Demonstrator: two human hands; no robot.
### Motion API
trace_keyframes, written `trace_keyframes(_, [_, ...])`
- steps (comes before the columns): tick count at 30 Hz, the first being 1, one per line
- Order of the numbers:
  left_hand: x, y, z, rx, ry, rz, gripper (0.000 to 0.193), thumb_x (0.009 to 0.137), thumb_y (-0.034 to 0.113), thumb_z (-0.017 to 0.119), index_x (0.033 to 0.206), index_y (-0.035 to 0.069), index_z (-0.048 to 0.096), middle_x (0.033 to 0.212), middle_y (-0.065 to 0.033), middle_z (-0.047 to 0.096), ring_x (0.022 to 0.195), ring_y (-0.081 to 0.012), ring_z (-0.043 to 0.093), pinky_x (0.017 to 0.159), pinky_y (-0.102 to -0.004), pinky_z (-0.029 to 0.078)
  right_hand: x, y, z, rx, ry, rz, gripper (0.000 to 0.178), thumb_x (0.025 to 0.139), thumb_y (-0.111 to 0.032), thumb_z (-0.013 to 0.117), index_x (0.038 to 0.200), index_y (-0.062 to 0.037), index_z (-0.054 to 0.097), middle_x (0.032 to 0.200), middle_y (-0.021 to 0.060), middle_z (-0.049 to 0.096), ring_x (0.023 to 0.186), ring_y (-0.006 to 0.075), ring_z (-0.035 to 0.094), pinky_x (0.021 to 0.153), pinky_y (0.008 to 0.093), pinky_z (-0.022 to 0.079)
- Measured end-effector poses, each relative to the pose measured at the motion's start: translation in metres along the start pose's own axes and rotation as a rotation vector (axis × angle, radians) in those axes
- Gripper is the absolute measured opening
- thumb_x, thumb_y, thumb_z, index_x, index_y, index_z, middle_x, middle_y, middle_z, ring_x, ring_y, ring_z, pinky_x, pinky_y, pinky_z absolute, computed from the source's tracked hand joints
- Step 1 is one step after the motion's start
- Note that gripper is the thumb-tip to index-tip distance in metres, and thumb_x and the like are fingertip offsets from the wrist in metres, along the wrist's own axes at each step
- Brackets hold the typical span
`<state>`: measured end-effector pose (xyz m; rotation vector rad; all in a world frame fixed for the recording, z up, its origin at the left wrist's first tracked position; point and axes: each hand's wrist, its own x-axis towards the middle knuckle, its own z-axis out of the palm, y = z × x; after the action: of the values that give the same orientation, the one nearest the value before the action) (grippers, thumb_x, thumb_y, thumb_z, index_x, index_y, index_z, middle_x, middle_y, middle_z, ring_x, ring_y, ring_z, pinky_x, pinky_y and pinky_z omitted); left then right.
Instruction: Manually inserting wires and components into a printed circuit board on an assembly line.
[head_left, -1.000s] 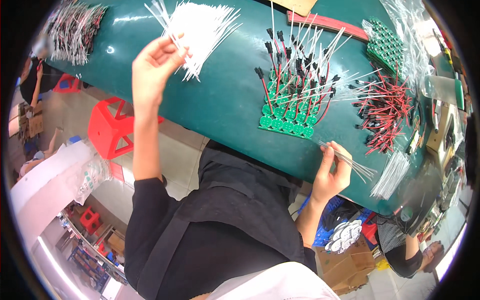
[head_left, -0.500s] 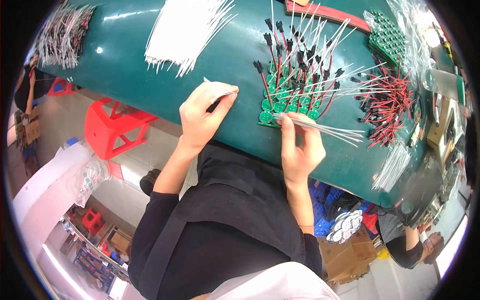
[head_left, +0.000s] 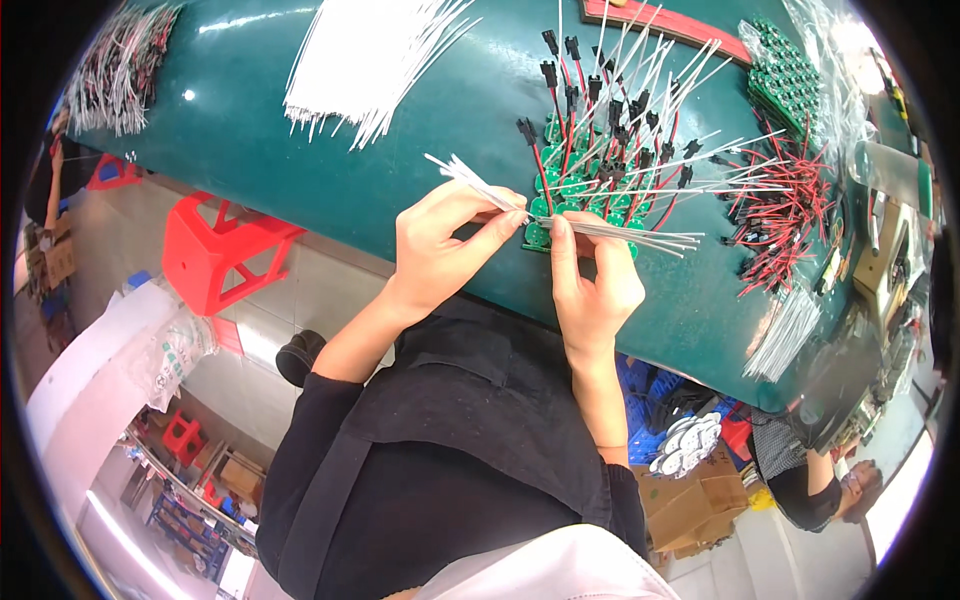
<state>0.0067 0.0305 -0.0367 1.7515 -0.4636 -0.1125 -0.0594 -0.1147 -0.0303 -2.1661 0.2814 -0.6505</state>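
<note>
My left hand (head_left: 440,250) pinches a few thin white wires (head_left: 462,174) between thumb and fingers, their far ends sticking out up and to the left. Close beside it, my right hand (head_left: 597,285) is closed on a bundle of grey-white wires (head_left: 655,239) that points right. The two hands' fingertips almost meet, and the inner wire ends lie between them. Just behind the fingers sits a panel of small round green circuit boards (head_left: 538,236). Red and black leads with black connectors (head_left: 548,72) and long white wires rise from these boards.
A large sheaf of white wires (head_left: 360,60) lies at the back. Finished-looking wire bundles (head_left: 120,70) are far left. On the right are a pile of red-black leads (head_left: 785,205), stacked green boards (head_left: 785,85) and grey wires (head_left: 783,335). A red stool (head_left: 215,250) stands beyond the table edge.
My left hand has moved right and slightly down, up to my right hand, and its white wires now show clearly. My right hand has shifted only slightly, still holding its bundle.
</note>
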Motion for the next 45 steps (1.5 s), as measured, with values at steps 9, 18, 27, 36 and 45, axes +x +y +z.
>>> trace_keyframes(9, [0.0,-0.002,0.003,0.025,0.048,0.018,0.014,0.08,0.0,0.076,0.093,-0.001,0.072,0.091,-0.0094,0.071,0.077,-0.0148,0.07,0.068,-0.0257,0.058,0.004,-0.003,0.0,-0.123,-0.054,-0.144,0.016,0.079,0.001,0.076,0.092,0.0017,0.067,0.091,0.0118,0.071,0.069,0.0232,0.065,0.067,0.0306,0.055])
trace_keyframes(18, [0.001,0.003,0.005,0.173,0.008,0.139,0.015,0.077,-0.003,0.077,0.091,-0.001,0.072,0.089,-0.0122,0.072,0.078,-0.0192,0.07,0.068,-0.0285,0.055,-0.004,0.006,-0.013,-0.095,0.046,0.036,0.015,0.082,-0.002,0.075,0.095,0.0023,0.068,0.085,0.0113,0.069,0.062,0.0165,0.064,0.056,0.0268,0.052])
trace_keyframes(27, [0.001,0.006,0.009,0.258,0.008,0.134,0.016,0.076,-0.004,0.077,0.091,-0.001,0.071,0.09,-0.0122,0.072,0.077,-0.0205,0.07,0.068,-0.0284,0.056,-0.004,0.005,-0.013,-0.121,0.033,0.058,0.015,0.082,-0.002,0.075,0.094,0.0018,0.067,0.082,0.0104,0.068,0.06,0.0164,0.063,0.055,0.0272,0.051])
trace_keyframes(36, [-0.001,0.005,0.018,0.067,0.014,0.122,0.017,0.077,-0.001,0.078,0.092,-0.001,0.069,0.09,-0.0106,0.07,0.074,-0.0166,0.069,0.064,-0.026,0.057,-0.001,0.002,-0.014,-0.189,-0.029,-0.043,0.019,0.079,0.002,0.075,0.097,0.002,0.067,0.09,0.0126,0.071,0.076,0.0251,0.068,0.07,0.0327,0.055])
trace_keyframes(45, [0.0,0.005,0.021,0.118,0.007,0.126,0.015,0.079,-0.004,0.075,0.094,-0.003,0.071,0.089,-0.0122,0.071,0.077,-0.0166,0.07,0.069,-0.0257,0.056,-0.006,0.011,-0.023,-0.02,0.04,0.112,0.01,0.083,0.001,0.073,0.091,0.0026,0.069,0.087,0.0125,0.071,0.079,0.0254,0.069,0.073,0.0329,0.054])
